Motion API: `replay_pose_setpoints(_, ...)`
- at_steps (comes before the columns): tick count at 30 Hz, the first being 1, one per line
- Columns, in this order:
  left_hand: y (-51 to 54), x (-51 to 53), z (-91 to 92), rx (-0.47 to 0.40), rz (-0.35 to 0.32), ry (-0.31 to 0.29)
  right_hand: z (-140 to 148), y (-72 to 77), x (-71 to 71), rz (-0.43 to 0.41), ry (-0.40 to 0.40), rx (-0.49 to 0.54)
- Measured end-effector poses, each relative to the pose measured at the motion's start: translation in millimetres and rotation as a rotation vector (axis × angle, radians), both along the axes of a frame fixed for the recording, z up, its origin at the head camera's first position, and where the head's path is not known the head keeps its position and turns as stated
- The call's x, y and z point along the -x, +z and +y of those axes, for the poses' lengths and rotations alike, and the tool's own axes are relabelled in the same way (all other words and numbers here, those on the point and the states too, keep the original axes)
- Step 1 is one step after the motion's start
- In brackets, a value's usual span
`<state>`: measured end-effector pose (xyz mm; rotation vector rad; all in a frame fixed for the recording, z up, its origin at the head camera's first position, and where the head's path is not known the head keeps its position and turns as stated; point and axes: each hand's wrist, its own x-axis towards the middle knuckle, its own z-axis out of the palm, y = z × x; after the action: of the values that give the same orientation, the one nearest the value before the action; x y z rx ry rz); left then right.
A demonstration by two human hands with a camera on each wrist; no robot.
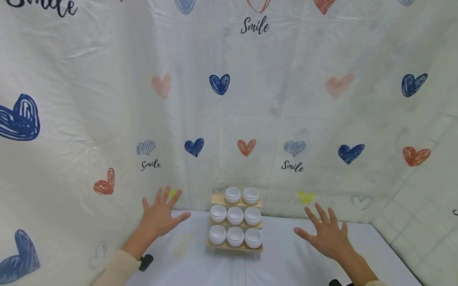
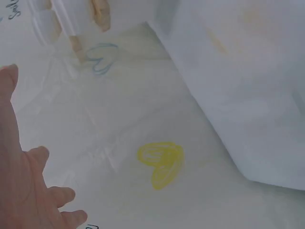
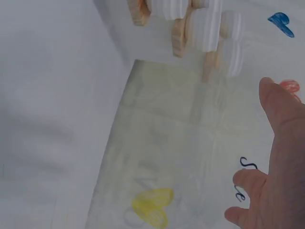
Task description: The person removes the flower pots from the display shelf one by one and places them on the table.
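Note:
A three-tier wooden stand [image 1: 229,247] holds several white cups [image 1: 235,215], two on the top tier and three on each lower one. My left hand [image 1: 160,216] is held up with fingers spread, left of the stand and touching nothing. On the other side my right hand [image 1: 327,234] is also raised, its fingers spread and holding nothing. The left wrist view shows the left hand [image 2: 24,176] at the edge, with part of the cups [image 2: 71,14] above. In the right wrist view the right hand [image 3: 281,157] is below and right of the cups [image 3: 205,28].
The stand rests on a table with a white cover [image 1: 286,262]. Behind the table hangs a pale curtain [image 1: 250,107] printed with hearts and "Smile". The table's right edge slants toward the lower right corner of the head view.

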<state>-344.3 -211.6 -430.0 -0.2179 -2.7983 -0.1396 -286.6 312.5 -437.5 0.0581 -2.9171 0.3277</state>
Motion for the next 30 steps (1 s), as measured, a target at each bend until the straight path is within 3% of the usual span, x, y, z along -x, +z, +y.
replay_pose_setpoints(8,-11.5,-1.5,13.4,-0.121,-0.001,-0.033,-24,-4.8,0.3,0.042,0.040,0.085)
replay_pose_setpoints(11,-20.1,-1.0,19.7,-0.215,0.003,-0.064,-32,-5.3,2.4,0.056,0.059,0.137)
replay_pose_setpoints(20,-46.7,2.1,34.7,-0.522,0.015,-0.125,-52,-2.2,7.3,-0.022,0.100,0.369)
replay_pose_setpoints(30,-69.4,1.5,50.0,-0.799,0.023,-0.128,-67,-6.4,16.1,0.056,0.146,0.523)
